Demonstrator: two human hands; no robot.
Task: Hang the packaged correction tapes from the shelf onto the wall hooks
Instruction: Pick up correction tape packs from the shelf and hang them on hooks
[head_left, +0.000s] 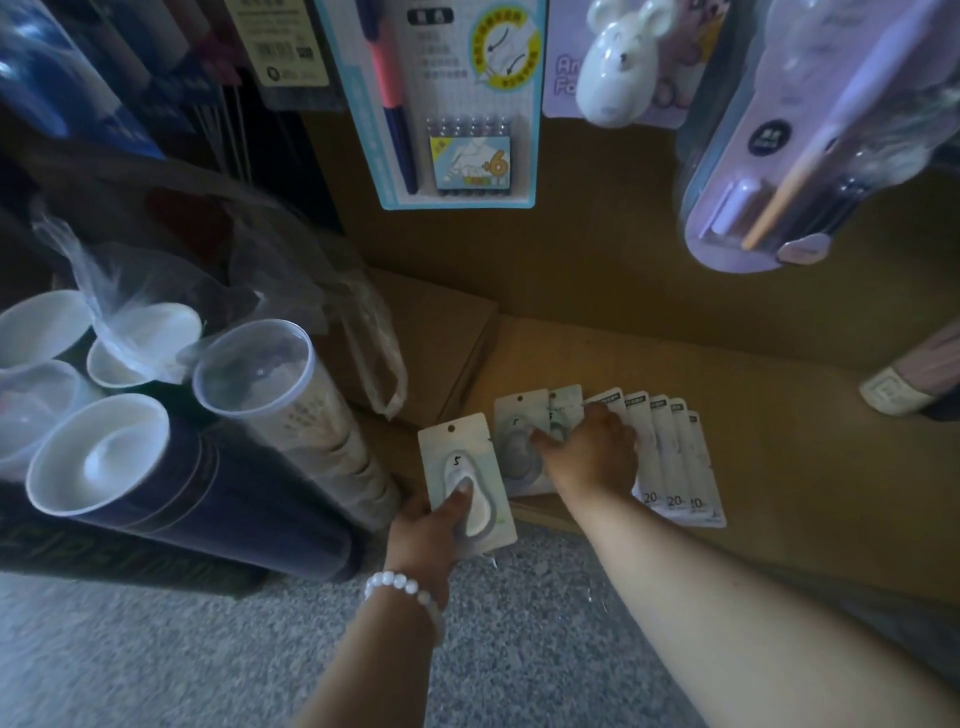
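While left hand (423, 525) grips one pack (466, 480) | right hand (589, 452) fingers spread on seven packs (670, 457)

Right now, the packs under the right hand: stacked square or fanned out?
Fanned out. The correction tape packs lie overlapped in a row on the cardboard, each card's edge showing; the right hand rests on them.

Left hand (431, 525) gripping one tape pack (465, 480) — right hand (589, 452) on fanned packs (670, 457)
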